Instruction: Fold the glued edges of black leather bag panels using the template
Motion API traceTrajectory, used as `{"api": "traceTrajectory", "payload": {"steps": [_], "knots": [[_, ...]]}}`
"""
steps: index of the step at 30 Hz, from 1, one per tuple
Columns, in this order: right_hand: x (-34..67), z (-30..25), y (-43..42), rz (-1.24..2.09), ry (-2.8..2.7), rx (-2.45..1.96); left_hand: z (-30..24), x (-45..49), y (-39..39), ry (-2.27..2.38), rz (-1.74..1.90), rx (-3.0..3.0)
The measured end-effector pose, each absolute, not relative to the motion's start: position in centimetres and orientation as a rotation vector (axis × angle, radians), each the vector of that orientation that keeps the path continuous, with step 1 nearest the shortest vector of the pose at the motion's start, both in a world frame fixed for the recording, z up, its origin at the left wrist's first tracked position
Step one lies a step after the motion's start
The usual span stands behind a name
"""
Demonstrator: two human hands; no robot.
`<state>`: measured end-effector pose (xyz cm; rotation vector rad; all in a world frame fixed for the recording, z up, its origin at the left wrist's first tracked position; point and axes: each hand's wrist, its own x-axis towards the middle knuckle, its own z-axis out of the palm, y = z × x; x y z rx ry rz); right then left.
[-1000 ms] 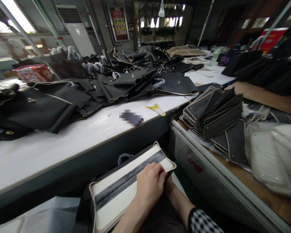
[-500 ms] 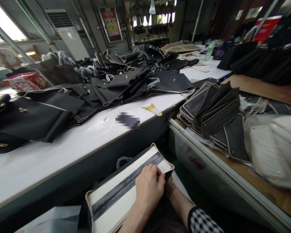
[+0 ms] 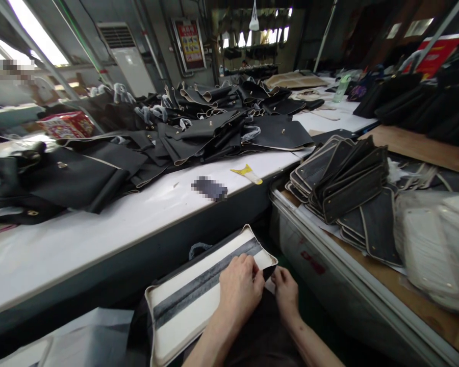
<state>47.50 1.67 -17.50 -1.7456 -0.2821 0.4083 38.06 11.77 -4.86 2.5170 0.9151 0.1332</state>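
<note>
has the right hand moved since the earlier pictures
Yes. Judged against the grey bin, the right hand has moved rightward, closer to the bin's wall and out from behind the corner of the striped panel.

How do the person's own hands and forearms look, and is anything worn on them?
The left hand and right hand are bare, without gloves. No watch or bracelet shows. The left forearm and right forearm are uncovered, with no sleeve in view.

Left grip point(image 3: 240, 283) curled, back upward; right grip point(image 3: 286, 293) just beside, fingers bent.
</note>
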Motion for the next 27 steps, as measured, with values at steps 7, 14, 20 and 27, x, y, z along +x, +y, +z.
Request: {"api": "traceTrajectory", "payload": {"steps": [7,14,20,27], "knots": [[46.1,-11.6,-2.7,-0.129,-1.226,-1.715,-5.0,37.8,11.6,0.893,0.149,2.557],[45.5,-12.2,-1.0,-0.294,-1.506,-1.819,-4.2,36.4,11.1,0.846,0.188,2.518],[44.9,-12.4,-1.1,-0.331,-1.556,-1.879,-3.8,30.8,10.0,0.932,0.152,2.573],[44.0,-12.4,-0.8,-0.320,-1.538,-1.867,-4.7,29.3,10.0,0.976,0.127,2.545]]}}
